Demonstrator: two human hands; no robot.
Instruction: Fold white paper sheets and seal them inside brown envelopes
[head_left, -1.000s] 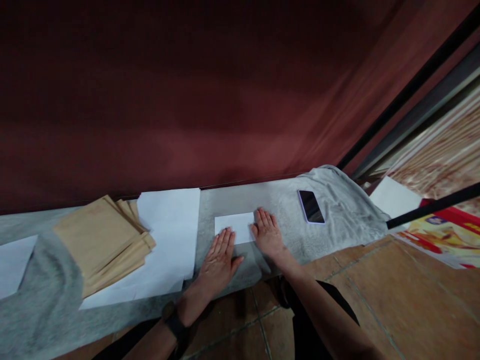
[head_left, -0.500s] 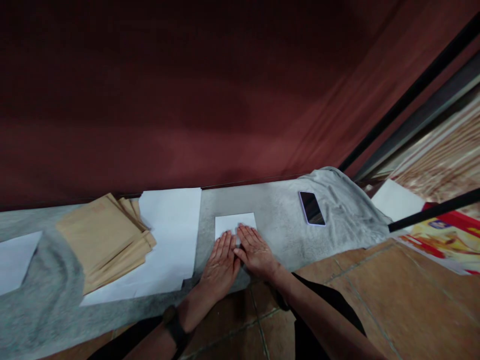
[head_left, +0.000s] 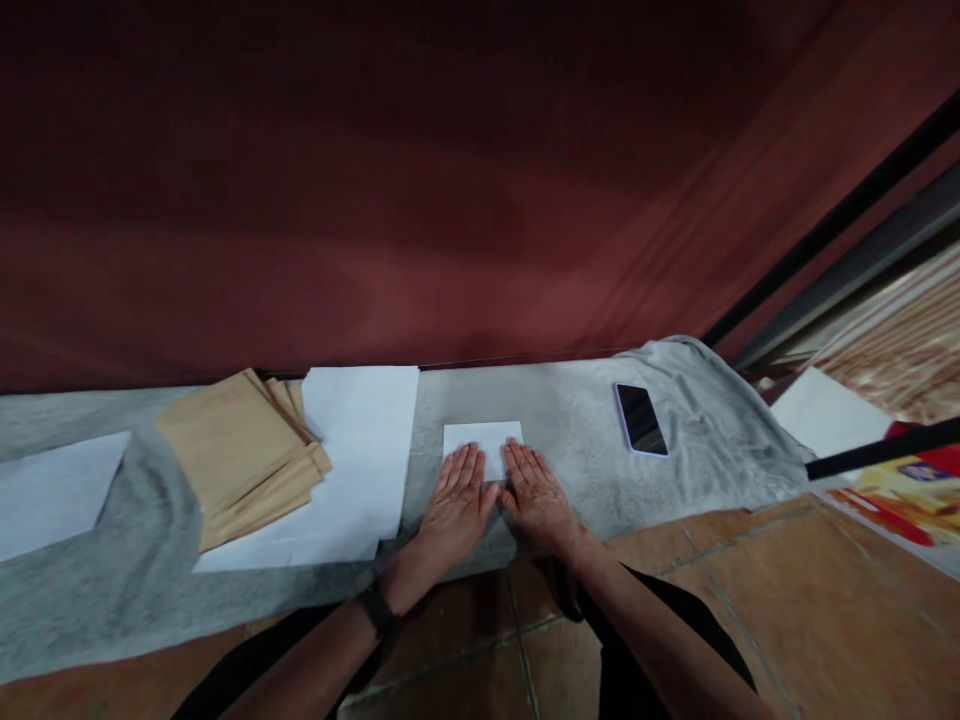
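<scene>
A small white piece of paper (head_left: 484, 436), perhaps folded, lies on the grey cloth (head_left: 577, 490) in front of me. My left hand (head_left: 455, 505) rests flat on its left part, fingers stretched out. On its right part lies my right hand (head_left: 536, 495), also flat with straight fingers. The two thumbs nearly meet at the paper's near edge, and a strip of white shows between the hands. The fingers cover the paper's lower corners. Neither hand grips anything.
Left of my hands, brown paper envelopes (head_left: 232, 440) sit on large white sheets (head_left: 367, 450). Another white sheet (head_left: 60, 490) lies farther left. A phone (head_left: 641, 420) rests on the cloth at right. Beyond it are a black bar (head_left: 885, 450) and a red-yellow package (head_left: 915, 490). Tiled floor (head_left: 840, 600) lies below.
My hands have moved apart on the small paper, the right one shifting to its right side, so more white shows between them. The whole view has shifted slightly.
</scene>
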